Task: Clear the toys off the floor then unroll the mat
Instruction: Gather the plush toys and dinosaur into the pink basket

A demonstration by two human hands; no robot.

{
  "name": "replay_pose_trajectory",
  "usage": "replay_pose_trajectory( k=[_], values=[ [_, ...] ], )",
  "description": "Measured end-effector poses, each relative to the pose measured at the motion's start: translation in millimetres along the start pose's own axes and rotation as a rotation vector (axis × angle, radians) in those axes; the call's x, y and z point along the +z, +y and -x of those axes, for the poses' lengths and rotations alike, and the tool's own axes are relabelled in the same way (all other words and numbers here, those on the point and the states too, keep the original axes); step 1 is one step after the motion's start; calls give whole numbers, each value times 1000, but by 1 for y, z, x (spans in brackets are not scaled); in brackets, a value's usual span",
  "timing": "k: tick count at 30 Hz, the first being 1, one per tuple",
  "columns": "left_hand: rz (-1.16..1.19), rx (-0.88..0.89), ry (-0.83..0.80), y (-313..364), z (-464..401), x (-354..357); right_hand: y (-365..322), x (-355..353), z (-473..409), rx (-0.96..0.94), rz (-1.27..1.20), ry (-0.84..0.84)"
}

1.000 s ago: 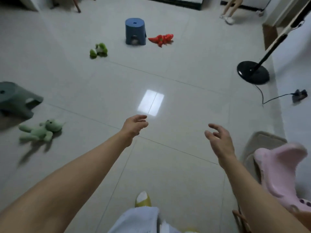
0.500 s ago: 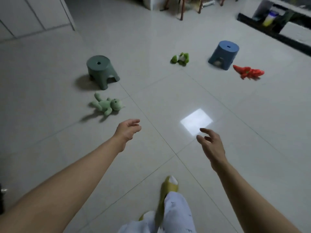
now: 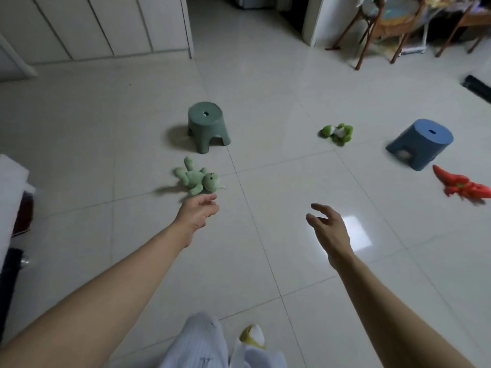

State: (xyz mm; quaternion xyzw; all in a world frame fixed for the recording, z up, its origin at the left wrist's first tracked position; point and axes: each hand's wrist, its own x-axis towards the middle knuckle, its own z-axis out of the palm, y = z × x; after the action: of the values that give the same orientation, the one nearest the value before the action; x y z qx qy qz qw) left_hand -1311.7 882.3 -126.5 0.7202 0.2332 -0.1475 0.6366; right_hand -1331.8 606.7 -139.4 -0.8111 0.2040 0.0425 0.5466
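A pale green plush bear [image 3: 198, 179] lies on the tiled floor just beyond my left hand [image 3: 198, 211], which hovers close to it with loosely curled fingers and holds nothing. My right hand [image 3: 328, 224] is stretched forward, fingers apart and empty. A bright green plush frog [image 3: 337, 133] lies farther off to the right. A red plush dinosaur [image 3: 461, 185] lies near the right edge. No mat is in view.
A green plastic stool [image 3: 207, 126] stands just behind the bear. A blue stool [image 3: 419, 143] stands beside the red dinosaur. Wooden chairs [image 3: 382, 30] stand at the back right, white cabinets [image 3: 93, 25] at the back left, and a white object [image 3: 10, 197] at the left edge.
The view has swung left and I have moved closer to the toys. The green bear now lies right in front of my left hand. Both hands remain empty.
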Motion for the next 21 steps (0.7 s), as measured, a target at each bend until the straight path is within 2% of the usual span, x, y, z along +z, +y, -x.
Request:
replay_pose_trajectory(
  k=[11, 21],
  values=[
    [71, -14, 106, 39, -91, -11, -41, 59, -99, -40, 32, -175],
    [85, -137, 116, 80, -275, -48, -94, 164, -257, 15, 91, -195]
  ],
)
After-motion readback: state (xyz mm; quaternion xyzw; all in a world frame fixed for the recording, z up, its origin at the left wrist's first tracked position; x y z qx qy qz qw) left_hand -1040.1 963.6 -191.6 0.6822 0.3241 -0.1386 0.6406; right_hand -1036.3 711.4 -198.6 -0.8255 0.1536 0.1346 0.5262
